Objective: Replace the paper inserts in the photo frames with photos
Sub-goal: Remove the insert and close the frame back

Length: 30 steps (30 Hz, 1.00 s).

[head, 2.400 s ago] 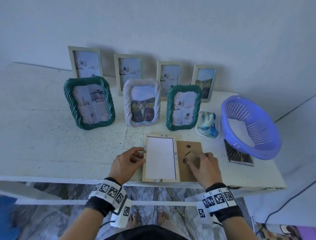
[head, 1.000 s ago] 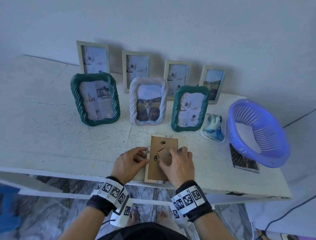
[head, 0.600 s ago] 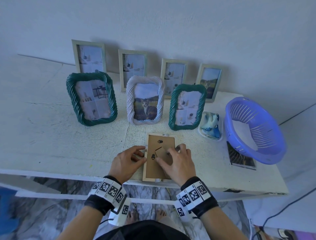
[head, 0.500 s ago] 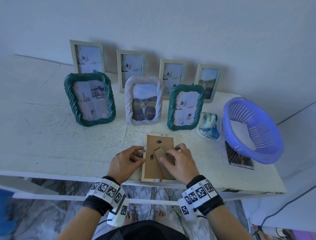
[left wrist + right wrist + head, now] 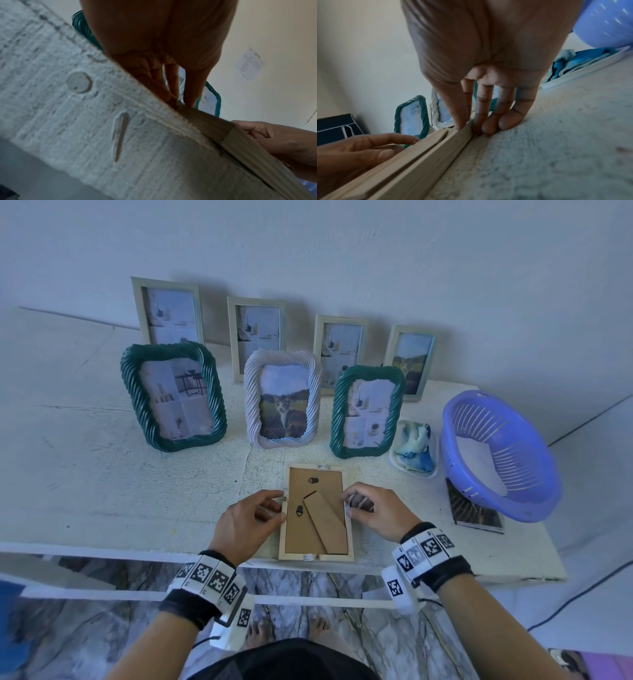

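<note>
A pale wooden frame point(image 5: 315, 557) lies face down at the near edge of the white surface point(image 5: 102, 474), its brown backing board point(image 5: 308, 529) and folded stand uppermost. The left hand point(image 5: 246, 523) pinches the frame's left rail, and the right hand point(image 5: 375, 513) grasps its right rail, thumb on top and fingers point(image 5: 511, 119) down on the surface. Standing frames line the far side, with a purple basket point(image 5: 534, 474) at the right.
</note>
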Tool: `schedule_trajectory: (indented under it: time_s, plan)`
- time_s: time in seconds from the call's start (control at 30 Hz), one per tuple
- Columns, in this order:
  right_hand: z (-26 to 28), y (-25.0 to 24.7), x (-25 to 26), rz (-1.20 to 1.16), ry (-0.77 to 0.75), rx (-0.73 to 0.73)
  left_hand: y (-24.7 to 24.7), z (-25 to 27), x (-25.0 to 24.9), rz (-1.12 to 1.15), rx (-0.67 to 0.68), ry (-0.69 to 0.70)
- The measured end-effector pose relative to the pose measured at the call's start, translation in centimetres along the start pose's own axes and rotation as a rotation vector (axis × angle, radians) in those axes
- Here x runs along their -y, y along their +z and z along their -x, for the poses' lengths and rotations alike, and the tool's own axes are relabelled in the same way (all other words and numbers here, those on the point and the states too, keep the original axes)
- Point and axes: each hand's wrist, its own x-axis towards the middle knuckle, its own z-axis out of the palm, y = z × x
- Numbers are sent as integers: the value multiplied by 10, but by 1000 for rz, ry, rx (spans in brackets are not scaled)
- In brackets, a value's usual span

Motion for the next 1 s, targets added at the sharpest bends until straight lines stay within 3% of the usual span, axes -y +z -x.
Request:
schedule_trajectory:
  time_s: [0.37, 0.83, 1.0]
  plan:
    - [-19, -11, -1, 3, -53, 131, 2, 1, -1, -37, -19, 5]
    - [-18, 8, -3, 53, -25, -40, 9, 5, -8, -210, -56, 46]
    - [-16, 9, 2, 70, -9, -54, 11, 5, -8, -299, -38, 122]
